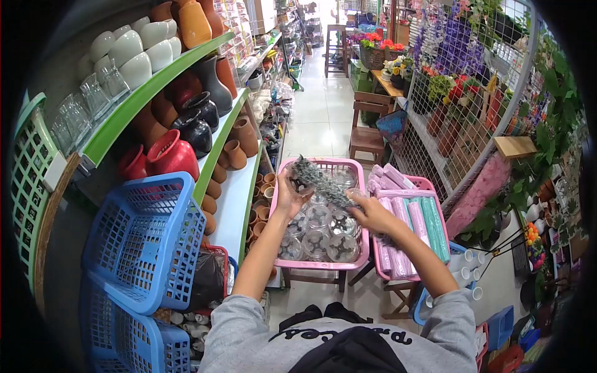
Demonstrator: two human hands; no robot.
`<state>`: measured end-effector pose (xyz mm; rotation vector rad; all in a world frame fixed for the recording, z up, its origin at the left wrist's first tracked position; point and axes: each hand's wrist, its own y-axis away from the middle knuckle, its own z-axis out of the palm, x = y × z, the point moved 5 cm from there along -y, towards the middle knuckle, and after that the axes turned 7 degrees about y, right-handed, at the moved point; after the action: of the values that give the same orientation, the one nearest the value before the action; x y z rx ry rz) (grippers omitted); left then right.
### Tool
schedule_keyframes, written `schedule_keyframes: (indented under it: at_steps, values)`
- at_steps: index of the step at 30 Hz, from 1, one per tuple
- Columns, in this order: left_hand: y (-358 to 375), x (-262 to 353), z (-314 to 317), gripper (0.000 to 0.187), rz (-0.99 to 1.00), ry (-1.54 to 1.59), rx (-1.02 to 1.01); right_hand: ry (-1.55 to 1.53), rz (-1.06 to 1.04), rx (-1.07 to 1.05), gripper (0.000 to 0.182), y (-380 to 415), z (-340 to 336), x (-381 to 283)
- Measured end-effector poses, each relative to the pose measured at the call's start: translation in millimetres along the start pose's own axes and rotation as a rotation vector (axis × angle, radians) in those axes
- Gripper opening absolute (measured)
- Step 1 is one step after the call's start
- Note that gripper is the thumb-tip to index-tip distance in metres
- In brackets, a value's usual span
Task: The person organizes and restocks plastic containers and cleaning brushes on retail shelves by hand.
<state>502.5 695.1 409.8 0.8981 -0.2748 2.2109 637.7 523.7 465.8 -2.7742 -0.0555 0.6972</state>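
A pink basket [282,263] in front of me is filled with several clear jars [318,216] that have dark, star-like patterns on them. Over its left side, my left hand [291,194] curls around a clear jar [300,183] of the same look, partly hidden by fingers and fluff. My right hand [368,211] grips a shaggy grey duster [326,185], which slants up and left across the basket. The duster's far end lies against the jar at my left hand.
A second pink basket [430,184] with pink and teal rolled packs [418,224] stands to the right. Blue baskets [140,233] are stacked at left, below shelves of pots [171,155] and glasses. Ahead are a wooden chair [367,127], a tiled aisle [309,115] and wire mesh [457,124].
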Motion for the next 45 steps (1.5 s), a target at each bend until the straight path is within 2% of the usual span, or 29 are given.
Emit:
schedule_keyframes:
  at_steps: [1,2,4,5,7,8,9,11,12,13,15,16,17,19,20,21,23,24,25,27,29,32,34,35,37,38,40,43,45]
  values:
    - [-1.7,-0.3,-3.1,0.058,-0.001,0.0,0.001,-0.018,-0.104,0.071,0.048,-0.5,5.1,-3.5]
    - [-3.1,-0.2,-6.9,0.059,0.005,0.01,0.009,-0.019,-0.104,0.069,0.048,1.6,6.8,1.0]
    - [-0.7,4.6,-7.2,0.059,0.013,0.021,0.019,-0.154,0.097,-0.325,0.047,3.9,5.5,-10.8]
    - [1.7,8.6,-5.1,0.06,0.028,0.066,0.013,-0.154,0.097,-0.326,0.047,4.1,6.3,-4.0]
    - [8.6,17.6,-3.1,0.061,0.06,0.157,0.005,-0.048,-0.097,-0.17,0.046,4.3,-2.2,5.9]
    - [11.4,16.9,-13.0,0.064,0.063,0.144,0.08,0.009,-0.013,-0.167,0.046,1.4,-8.7,15.0]
    - [11.7,16.6,-16.3,0.064,0.069,0.145,0.085,0.007,-0.02,-0.171,0.046,-2.8,-10.9,11.4]
    - [9.3,10.2,-21.7,0.064,0.048,0.277,0.138,-0.094,0.307,-0.087,0.047,-6.0,-15.3,20.2]
    - [2.4,1.6,-31.1,0.063,0.011,0.278,0.101,-0.123,0.215,-0.029,0.049,-6.7,-6.5,15.9]
    - [4.2,-1.3,-21.5,0.063,0.012,0.279,0.1,-0.089,-0.055,0.14,0.05,-8.6,5.7,1.2]
    - [6.8,-10.7,-3.5,0.064,0.032,0.411,0.099,0.03,-0.115,-0.033,0.052,-7.0,37.5,-11.5]
    - [3.4,-12.7,-7.4,0.065,-0.003,0.441,0.063,0.002,-0.126,0.059,0.051,-7.9,39.4,-12.8]
    - [3.4,-10.2,-13.0,0.065,-0.003,0.441,0.063,0.002,-0.126,0.059,0.051,-9.1,35.9,-11.1]
    - [8.6,-5.2,-21.7,0.064,-0.048,0.423,0.08,0.029,0.158,-0.004,0.05,-12.6,22.2,3.1]
    - [9.9,-4.1,-23.5,0.062,-0.034,0.455,0.078,-0.037,0.137,0.092,0.049,-12.7,28.2,14.7]
    - [10.5,-2.8,-20.9,0.062,-0.034,0.454,0.078,-0.037,0.137,0.093,0.049,-11.3,29.8,12.6]
    - [10.2,-1.7,-15.6,0.062,-0.004,0.336,0.092,-0.073,-0.027,0.021,0.051,-8.3,38.0,-2.8]
    - [13.4,-1.2,-0.2,0.062,0.038,0.411,0.034,0.005,-0.161,0.074,0.05,-7.7,43.4,-12.9]
    - [13.5,-0.5,-6.6,0.062,0.039,0.411,0.039,0.001,-0.162,0.072,0.05,-8.0,43.8,-12.1]
    - [12.0,1.7,-18.4,0.062,0.007,0.337,0.079,0.014,0.031,0.026,0.052,-13.0,36.8,0.4]
    - [16.9,2.2,-23.2,0.06,-0.013,0.343,0.091,0.042,0.004,0.035,0.051,-19.1,29.0,-5.5]
    - [21.7,7.6,-30.9,0.058,0.013,0.387,0.069,0.043,0.144,-0.092,0.05,-33.4,31.1,-12.6]
    - [29.8,11.2,-33.7,0.058,0.02,0.382,0.114,-0.194,0.182,0.134,0.055,-52.7,28.4,-9.5]
    - [33.7,13.2,-37.3,0.058,0.027,0.376,0.158,-0.197,0.177,0.13,0.055,-65.1,30.7,-10.2]
    - [36.2,14.2,-48.2,0.059,0.046,0.367,0.185,-0.217,0.243,0.019,0.061,-87.7,44.7,-5.9]
    - [37.4,14.5,-52.5,0.059,0.047,0.362,0.173,-0.222,0.175,0.078,0.065,-103.9,71.2,10.7]
    - [44.6,17.1,-52.0,0.061,0.064,0.345,0.199,-0.249,0.192,0.035,0.067,-130.6,115.4,30.4]
    - [50.4,15.5,-52.1,0.06,0.048,0.309,0.166,-0.298,0.231,-0.089,0.075,-148.6,137.3,25.0]
    - [55.0,13.2,-49.5,0.062,0.045,0.301,0.192,-0.151,0.269,-0.064,0.08,-160.1,171.5,48.5]
